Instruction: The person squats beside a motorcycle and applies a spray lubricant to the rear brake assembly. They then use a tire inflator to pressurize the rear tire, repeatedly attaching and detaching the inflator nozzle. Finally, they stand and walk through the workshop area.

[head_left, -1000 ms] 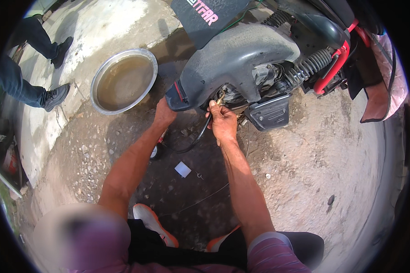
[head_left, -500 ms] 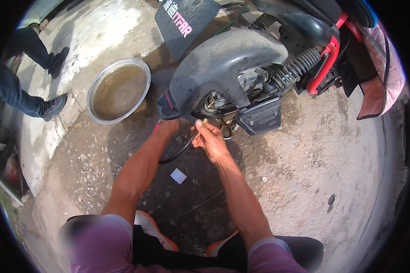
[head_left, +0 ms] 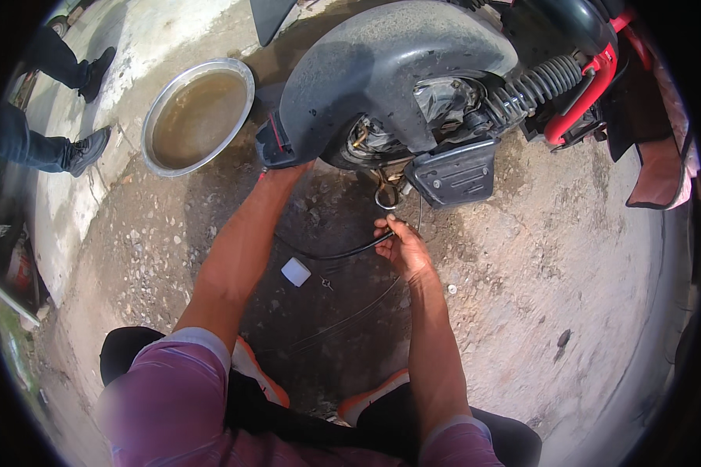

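My right hand (head_left: 399, 246) pinches the end of a black hose (head_left: 343, 251) below the scooter's rear wheel (head_left: 345, 152); the fitting at that end is mostly behind my fingers. A small brass valve (head_left: 360, 136) shows at the wheel hub. My left hand (head_left: 287, 176) reaches under the rear reflector piece (head_left: 275, 136) of the dark grey mudguard (head_left: 366, 62); its fingers are hidden, with a bit of red showing beside it. A curved metal piece (head_left: 385, 202) is between the wheel and my right hand.
A metal basin (head_left: 152, 144) of murky water stands left. Another person's shoes (head_left: 86, 152) are beyond it. A white block (head_left: 296, 272) and key (head_left: 327, 283) lie on the ground. A black side box (head_left: 450, 175), spring shock (head_left: 533, 86), red frame (head_left: 580, 105) and pink cover (head_left: 662, 175) are right.
My right hand has moved down and right, away from the hub, with the hose end. My left hand stays under the rear of the mudguard.
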{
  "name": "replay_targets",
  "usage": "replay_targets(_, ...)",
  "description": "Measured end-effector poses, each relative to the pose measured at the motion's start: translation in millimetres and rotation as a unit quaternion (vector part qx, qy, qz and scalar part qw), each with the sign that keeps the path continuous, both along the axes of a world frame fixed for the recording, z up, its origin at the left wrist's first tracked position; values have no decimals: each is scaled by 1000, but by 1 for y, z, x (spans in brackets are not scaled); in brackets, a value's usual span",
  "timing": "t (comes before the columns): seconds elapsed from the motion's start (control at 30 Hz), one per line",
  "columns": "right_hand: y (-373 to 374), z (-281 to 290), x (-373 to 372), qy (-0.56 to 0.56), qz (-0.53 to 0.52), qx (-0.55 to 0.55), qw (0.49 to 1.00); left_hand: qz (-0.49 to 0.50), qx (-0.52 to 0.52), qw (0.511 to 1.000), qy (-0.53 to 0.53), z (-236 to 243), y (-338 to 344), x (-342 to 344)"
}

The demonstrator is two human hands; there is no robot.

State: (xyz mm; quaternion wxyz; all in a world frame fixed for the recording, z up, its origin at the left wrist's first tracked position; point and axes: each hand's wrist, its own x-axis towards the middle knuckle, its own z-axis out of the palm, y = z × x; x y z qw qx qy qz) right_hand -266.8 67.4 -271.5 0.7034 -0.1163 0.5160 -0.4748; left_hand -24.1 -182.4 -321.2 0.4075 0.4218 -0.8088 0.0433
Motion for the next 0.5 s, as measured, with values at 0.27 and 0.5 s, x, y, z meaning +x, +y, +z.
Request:
replay_targets(0.27,-11,4,-13,105,41,38,993,47,-137,987,-67,3,-1,-10)
replay_targets(0.5,3,12,-11,225,159,93,957,-28,291,948,128,7,25,4)
